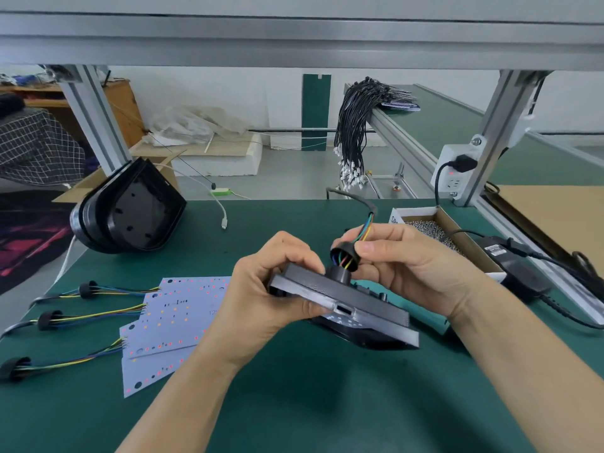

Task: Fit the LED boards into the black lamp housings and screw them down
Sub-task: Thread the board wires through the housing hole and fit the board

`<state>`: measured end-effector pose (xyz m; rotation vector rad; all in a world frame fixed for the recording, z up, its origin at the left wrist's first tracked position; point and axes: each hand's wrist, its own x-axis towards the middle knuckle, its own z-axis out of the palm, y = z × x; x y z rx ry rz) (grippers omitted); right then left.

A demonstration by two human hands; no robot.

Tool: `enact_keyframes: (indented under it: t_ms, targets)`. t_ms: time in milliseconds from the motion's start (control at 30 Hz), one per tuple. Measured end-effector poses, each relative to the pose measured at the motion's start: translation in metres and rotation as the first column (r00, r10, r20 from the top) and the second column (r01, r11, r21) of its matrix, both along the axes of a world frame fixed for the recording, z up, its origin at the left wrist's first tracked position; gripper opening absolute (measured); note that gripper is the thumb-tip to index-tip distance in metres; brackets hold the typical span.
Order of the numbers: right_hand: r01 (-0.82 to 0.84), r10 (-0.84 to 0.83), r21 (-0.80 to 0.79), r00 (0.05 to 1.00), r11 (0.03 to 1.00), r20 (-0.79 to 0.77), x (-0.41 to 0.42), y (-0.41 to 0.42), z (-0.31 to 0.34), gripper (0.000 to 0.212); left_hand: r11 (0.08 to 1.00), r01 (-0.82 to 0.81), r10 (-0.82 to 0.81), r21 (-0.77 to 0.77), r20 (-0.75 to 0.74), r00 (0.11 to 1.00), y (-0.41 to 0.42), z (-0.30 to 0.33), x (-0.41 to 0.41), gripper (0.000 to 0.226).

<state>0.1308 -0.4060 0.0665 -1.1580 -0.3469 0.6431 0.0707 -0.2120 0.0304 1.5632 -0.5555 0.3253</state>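
Both my forearms come in from the bottom edge and meet mid-frame. My left hand (271,289) has its fingers (294,256) curled over in a grip, my right hand (411,266) pinches with thumb and fingertips, wrist cocked inward.

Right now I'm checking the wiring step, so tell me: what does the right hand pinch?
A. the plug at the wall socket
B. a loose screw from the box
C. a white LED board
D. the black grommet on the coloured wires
D: the right hand pinches the black grommet threaded on the coloured wires, just above the black housing that the left hand holds.
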Motion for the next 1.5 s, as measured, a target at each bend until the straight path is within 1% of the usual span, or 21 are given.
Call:
enact_keyframes:
  t_ms: [100,167,300,467,567,667,700,767,833,867,933,1000,1100,1200,1333,1500]
  targets:
    - [-0.003,0.007,-0.055,0.997,0.998,0.074,0.001,-0.001,0.0,0.018,0.999,0.013,-0.013,-0.031,-0.003,1.0,-0.001,0.0,0.0,0.027]
    - [-0.027,0.035,-0.089,0.995,0.996,0.09,0.001,0.001,-0.002,0.019,0.997,0.043,-0.044,-0.061,-0.006,0.999,-0.001,0.001,0.001,0.028]
    - [-0.063,0.063,-0.015,0.997,0.998,0.044,-0.001,0.001,-0.004,0.017,0.99,0.095,-0.099,-0.101,-0.032,0.995,-0.001,0.001,0.001,0.027]
    - [-0.086,0.087,-0.022,0.996,0.996,0.035,-0.003,-0.001,-0.002,0.014,0.989,0.091,-0.098,-0.113,-0.05,0.994,0.001,0.0,0.002,0.028]
    - [-0.043,0.045,-0.032,0.996,0.999,0.08,-0.005,0.0,-0.002,0.015,0.99,0.099,-0.105,-0.096,-0.055,0.993,0.001,0.001,0.002,0.027]
    - [-0.03,0.038,-0.056,0.989,0.998,0.141,-0.003,0.003,-0.001,0.016,0.99,0.108,-0.113,-0.088,-0.055,0.992,-0.001,0.0,0.003,0.028]
    - [-0.013,0.024,-0.075,0.989,0.997,0.146,-0.002,0.003,-0.001,0.017,0.992,0.095,-0.1,-0.083,-0.057,0.993,-0.001,-0.001,0.003,0.032]
    - [0.023,-0.011,-0.092,0.992,0.996,0.126,-0.002,0.004,-0.002,0.017,0.992,0.081,-0.091,-0.092,-0.103,0.991,0.0,-0.001,0.003,0.049]
    - [0.052,-0.044,-0.06,0.991,0.997,0.122,-0.004,0.009,-0.004,0.015,0.986,0.125,-0.141,-0.106,-0.155,0.978,0.004,0.002,0.004,0.064]
    - [0.1,-0.094,-0.04,0.987,0.994,0.132,-0.004,0.012,-0.004,0.013,0.985,0.148,-0.163,-0.093,-0.172,0.972,0.005,0.003,0.005,0.065]
    - [0.242,-0.234,-0.021,0.956,0.97,0.176,-0.004,0.018,-0.006,0.014,0.984,0.167,-0.177,-0.067,-0.206,0.962,0.006,0.006,0.008,0.06]
    - [0.329,-0.316,-0.027,0.925,0.944,0.211,-0.003,0.023,-0.005,0.021,0.982,0.177,-0.188,-0.065,-0.226,0.956,0.005,0.008,0.011,0.061]
    - [0.334,-0.331,0.005,0.931,0.943,0.152,-0.005,0.03,-0.005,0.022,0.969,0.236,-0.247,-0.074,-0.256,0.934,0.005,0.01,0.014,0.064]
    - [0.367,-0.37,0.061,0.926,0.928,0.067,-0.006,0.036,-0.006,0.016,0.951,0.298,-0.309,-0.082,-0.255,0.916,0.007,0.011,0.017,0.06]
    - [0.455,-0.461,0.09,0.886,0.886,0.059,-0.009,0.04,-0.007,0.019,0.934,0.318,-0.35,-0.162,-0.245,0.904,0.002,0.012,0.017,0.055]
    - [0.54,-0.546,0.095,0.835,0.836,0.062,-0.01,0.046,-0.007,0.032,0.934,0.296,-0.34,-0.2,-0.242,0.909,-0.001,0.013,0.015,0.046]
